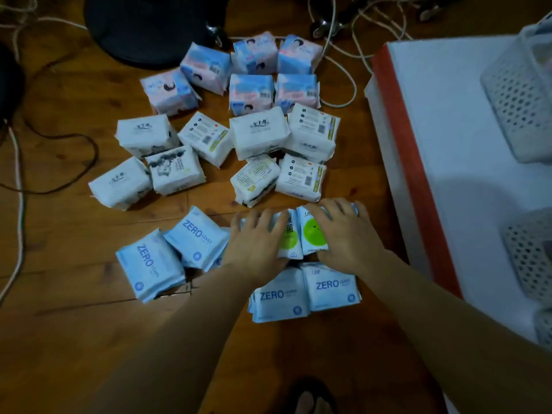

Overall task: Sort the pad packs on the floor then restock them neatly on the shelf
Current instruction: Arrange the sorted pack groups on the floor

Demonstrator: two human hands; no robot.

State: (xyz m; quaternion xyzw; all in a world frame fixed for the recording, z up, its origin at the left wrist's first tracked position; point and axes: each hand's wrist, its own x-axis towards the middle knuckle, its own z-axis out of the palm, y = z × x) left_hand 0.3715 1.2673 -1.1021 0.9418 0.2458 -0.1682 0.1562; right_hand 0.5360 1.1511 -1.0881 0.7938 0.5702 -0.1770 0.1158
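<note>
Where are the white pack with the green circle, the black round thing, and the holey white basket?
White pack with green circle point(313, 234), head view: on the circle.
Black round thing point(143, 25), head view: its top.
Holey white basket point(519, 94), head view: perforated side wall.

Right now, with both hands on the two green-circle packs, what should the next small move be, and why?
Probably press the two green-circle packs together and lift them as a pair. The left hand and right hand flank them side by side, and the other packs already lie grouped by kind on the floor.

Home room: wooden floor point(74, 249), loose cables point(343, 73).
</note>
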